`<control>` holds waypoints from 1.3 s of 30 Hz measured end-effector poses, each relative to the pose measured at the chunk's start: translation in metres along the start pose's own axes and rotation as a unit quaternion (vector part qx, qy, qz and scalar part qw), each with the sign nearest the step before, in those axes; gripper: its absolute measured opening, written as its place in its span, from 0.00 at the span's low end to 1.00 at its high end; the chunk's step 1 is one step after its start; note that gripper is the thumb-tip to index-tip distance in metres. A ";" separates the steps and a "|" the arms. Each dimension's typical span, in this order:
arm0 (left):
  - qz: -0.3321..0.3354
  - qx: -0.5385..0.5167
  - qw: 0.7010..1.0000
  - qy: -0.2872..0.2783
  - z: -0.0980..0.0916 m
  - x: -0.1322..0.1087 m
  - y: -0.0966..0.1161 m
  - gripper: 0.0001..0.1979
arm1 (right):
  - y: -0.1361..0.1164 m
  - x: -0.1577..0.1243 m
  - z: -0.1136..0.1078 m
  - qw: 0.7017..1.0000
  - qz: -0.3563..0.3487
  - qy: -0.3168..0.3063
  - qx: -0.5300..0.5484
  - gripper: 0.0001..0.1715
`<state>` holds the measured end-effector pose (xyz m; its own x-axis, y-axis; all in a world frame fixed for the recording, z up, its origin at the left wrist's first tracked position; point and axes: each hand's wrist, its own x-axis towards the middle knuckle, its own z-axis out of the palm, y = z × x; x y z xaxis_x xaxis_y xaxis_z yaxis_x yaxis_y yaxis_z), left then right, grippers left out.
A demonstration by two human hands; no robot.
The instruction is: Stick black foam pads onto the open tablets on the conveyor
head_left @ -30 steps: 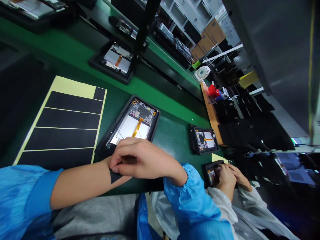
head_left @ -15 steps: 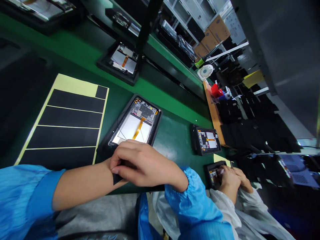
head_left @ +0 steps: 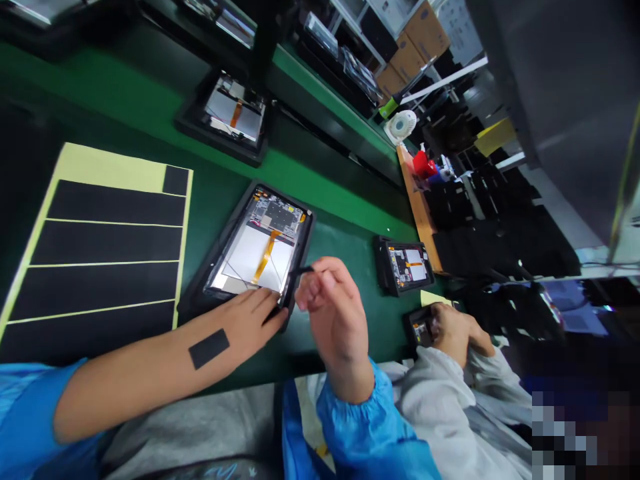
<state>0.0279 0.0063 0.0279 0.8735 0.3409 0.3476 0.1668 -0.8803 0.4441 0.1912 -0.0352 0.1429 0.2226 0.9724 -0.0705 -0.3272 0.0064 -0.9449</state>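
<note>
An opened tablet (head_left: pixel 253 250) lies in a black tray on the green bench, its circuit board and orange ribbon cable showing. My left hand (head_left: pixel 253 318) rests flat, fingers stretched out, on the tray's near corner. One small black adhesive patch (head_left: pixel 209 347) sticks to my left forearm. My right hand (head_left: pixel 330 307) is raised just right of the tray, fingers pinched on a thin black strip (head_left: pixel 303 271) that pokes out towards the tablet.
A yellow backing sheet (head_left: pixel 100 250) with black strips lies at the left. More opened tablets (head_left: pixel 406 265) sit on the bench, one (head_left: pixel 233 113) farther back. A co-worker's hands (head_left: pixel 453 330) work at another device to the right. Boxes and a small fan (head_left: pixel 403 125) stand beyond.
My right hand has lifted off my left forearm and moved right with a black strip pinched in it. My left hand has slid forward onto the tray's corner.
</note>
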 end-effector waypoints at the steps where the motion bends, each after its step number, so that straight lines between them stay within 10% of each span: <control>1: 0.006 -0.031 0.999 0.007 -0.004 -0.001 -0.006 0.17 | 0.003 -0.007 -0.002 0.996 0.028 0.038 0.069 0.09; 6: -0.017 -0.194 0.979 0.060 -0.020 -0.004 -0.033 0.19 | 0.045 -0.053 -0.001 0.945 0.104 0.129 0.280 0.24; 13: 0.013 -0.067 0.993 0.099 -0.027 -0.010 -0.034 0.15 | 0.095 -0.082 0.016 0.911 0.152 0.075 0.375 0.35; 19: -0.015 -0.014 0.997 0.078 -0.020 -0.014 -0.034 0.18 | 0.100 -0.073 0.022 0.906 0.165 0.031 0.387 0.41; 39: -0.071 -0.026 0.994 0.082 -0.025 0.023 -0.032 0.30 | 0.093 -0.078 0.038 0.890 0.201 0.176 0.370 0.62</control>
<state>0.0314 0.0503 0.0423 0.7560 0.5134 0.4061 0.2557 -0.8027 0.5388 0.1090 -0.1019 0.0728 0.1820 0.7989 -0.5733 -0.9316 -0.0464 -0.3604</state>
